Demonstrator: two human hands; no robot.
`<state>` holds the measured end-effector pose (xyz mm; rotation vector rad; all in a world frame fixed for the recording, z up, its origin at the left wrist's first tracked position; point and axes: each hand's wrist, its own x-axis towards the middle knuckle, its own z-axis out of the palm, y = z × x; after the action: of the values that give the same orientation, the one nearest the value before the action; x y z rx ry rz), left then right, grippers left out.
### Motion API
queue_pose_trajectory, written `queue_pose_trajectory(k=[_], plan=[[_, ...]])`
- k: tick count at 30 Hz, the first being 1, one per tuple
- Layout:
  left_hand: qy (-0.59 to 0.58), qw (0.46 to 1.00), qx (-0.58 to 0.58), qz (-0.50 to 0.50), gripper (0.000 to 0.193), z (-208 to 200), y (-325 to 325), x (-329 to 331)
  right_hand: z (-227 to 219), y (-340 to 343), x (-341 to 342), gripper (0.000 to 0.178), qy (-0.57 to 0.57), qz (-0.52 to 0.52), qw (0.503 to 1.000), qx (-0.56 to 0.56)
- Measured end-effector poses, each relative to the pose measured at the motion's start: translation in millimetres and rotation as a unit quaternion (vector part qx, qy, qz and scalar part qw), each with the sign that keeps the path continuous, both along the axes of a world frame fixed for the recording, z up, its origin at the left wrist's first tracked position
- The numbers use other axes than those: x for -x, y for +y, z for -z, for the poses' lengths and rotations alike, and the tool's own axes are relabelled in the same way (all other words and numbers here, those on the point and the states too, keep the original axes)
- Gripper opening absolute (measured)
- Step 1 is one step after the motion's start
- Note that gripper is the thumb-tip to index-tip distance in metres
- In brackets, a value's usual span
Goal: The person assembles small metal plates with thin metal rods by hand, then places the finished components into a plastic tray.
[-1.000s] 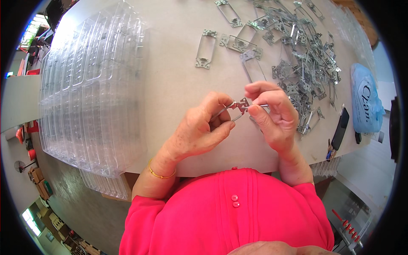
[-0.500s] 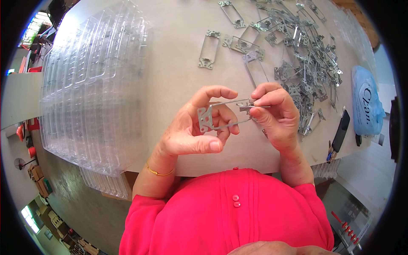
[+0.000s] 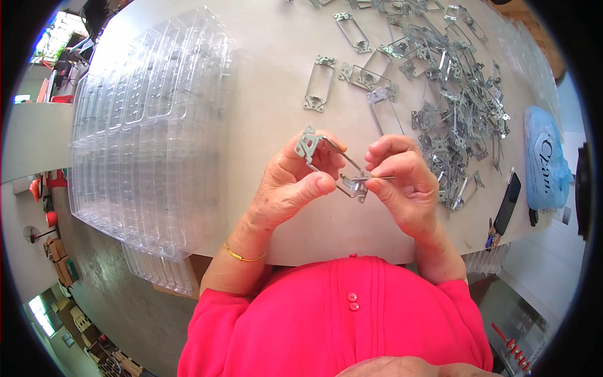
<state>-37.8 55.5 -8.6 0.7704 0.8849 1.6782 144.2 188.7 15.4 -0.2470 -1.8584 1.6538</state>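
We are seemingly adjusting a bracket (image 3: 306,149) between our half-curled left hand (image 3: 286,190), holding it, and our right hand (image 3: 408,188), pinching a rod (image 3: 385,178), the next move likely needing steady alignment.

Metal frame (image 3: 307,146) and thin rod (image 3: 384,178), held up together
The silvery frame, two end plates joined by slim bars, slants from upper left to lower right; the straight rod lies nearly level at its lower-right end.
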Motion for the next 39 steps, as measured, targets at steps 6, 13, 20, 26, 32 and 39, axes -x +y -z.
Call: queue_pose_trajectory(k=[6, 13, 20, 26, 32, 39], plan=[[-0.070, 0.994, 0.040, 0.075, 0.040, -14, 2, -7, -2, 0, -10, 0.028, 0.029, 0.036, 0.995, 0.094], [-0.045, 0.981, 0.094, 0.164, 0.051, -16, 4, -5, 2, 1, -9, 0.026, 0.022, 0.107, 0.994, 0.002], [-0.002, 0.977, 0.136, 0.164, 0.045, -18, 4, -8, -1, 2, -11, 0.024, 0.002, 0.122, 0.990, -0.076], [0.029, 0.974, 0.154, 0.160, 0.042, -22, 3, -10, -1, 5, -7, 0.021, -0.004, 0.129, 0.975, -0.183], [0.052, 0.976, 0.155, 0.146, 0.040, -20, 3, -12, -1, 4, -5, 0.023, -0.027, 0.144, 0.959, -0.242], [0.079, 0.968, 0.181, 0.156, 0.039, -26, 3, -12, -2, 8, 0, 0.023, -0.049, 0.136, 0.940, -0.309]])
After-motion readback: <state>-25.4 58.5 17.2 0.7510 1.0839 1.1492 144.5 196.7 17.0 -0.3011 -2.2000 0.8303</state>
